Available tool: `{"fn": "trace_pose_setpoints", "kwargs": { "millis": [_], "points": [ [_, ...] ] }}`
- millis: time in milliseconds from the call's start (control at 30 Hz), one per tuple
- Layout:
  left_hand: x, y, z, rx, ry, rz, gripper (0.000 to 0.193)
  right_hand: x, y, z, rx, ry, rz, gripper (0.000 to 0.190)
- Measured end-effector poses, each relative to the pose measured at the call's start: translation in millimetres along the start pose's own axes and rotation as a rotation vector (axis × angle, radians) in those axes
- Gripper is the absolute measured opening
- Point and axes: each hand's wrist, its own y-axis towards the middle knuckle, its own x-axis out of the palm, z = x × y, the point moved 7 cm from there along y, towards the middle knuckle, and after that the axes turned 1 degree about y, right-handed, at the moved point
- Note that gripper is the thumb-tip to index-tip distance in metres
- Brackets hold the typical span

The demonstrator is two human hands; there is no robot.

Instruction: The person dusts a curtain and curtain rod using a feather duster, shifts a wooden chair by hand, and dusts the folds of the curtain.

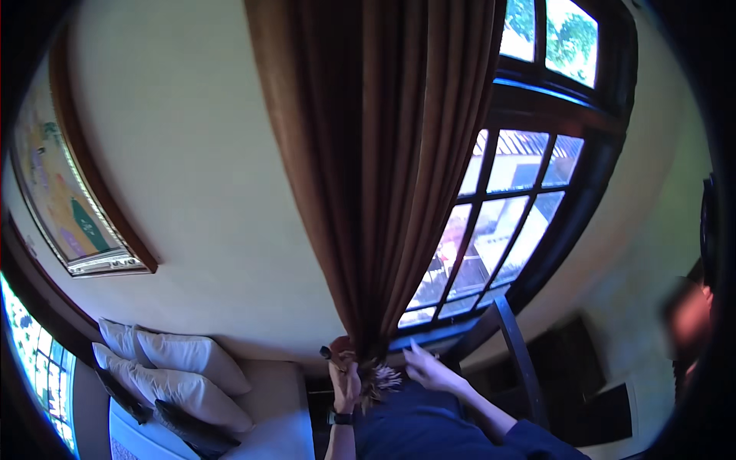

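Observation:
A long brown curtain (pixel 368 190) hangs before me and narrows to a gathered bunch at waist height. My left hand (pixel 345 386), wearing a dark wristband (pixel 341 418), is at the left side of this bunch, with its fingers curled on what looks like a tieback. Beside that hand hangs a frayed, pale tassel (pixel 384 379). A small dark knob (pixel 326 352) and a reddish piece show just above the fingers, too small to identify. To the right of the bunch, my right hand (pixel 428 371) is raised with fingers partly apart and nothing visible in it.
A dark-framed, multi-pane window (pixel 506 224) lies behind the curtain on the right. Low at left is a bed (pixel 276 397) with white pillows (pixel 178 351) and dark cushions. A framed picture (pixel 80 213) hangs above. A dark wooden frame (pixel 514 345) rises at my right.

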Motion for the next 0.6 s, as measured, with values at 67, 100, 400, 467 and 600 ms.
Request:
{"fn": "trace_pose_setpoints", "kwargs": {
  "millis": [67,100,400,467,600],
  "points": [
    [-14,-10,5,0.048,0.255,0.071,0.039,78,-114,75,0.353,-0.009,-0.586,0.063],
    [-16,-13,5,0.032,0.254,0.058,0.039,87,-150,76,0.513,0.314,-0.600,0.062],
    [73,-60,30,0.371,0.577,-0.684,0.036,-4,-134,-6,0.730,0.966,0.255,0.037],
    [88,-85,6,0.400,0.695,-0.901,0.041,-7,-99,-36,0.743,1.067,0.135,0.038],
    [72,-99,-15,0.463,0.887,-0.902,0.041,15,-73,-63,0.595,0.518,-0.089,0.041]
  ]
}}
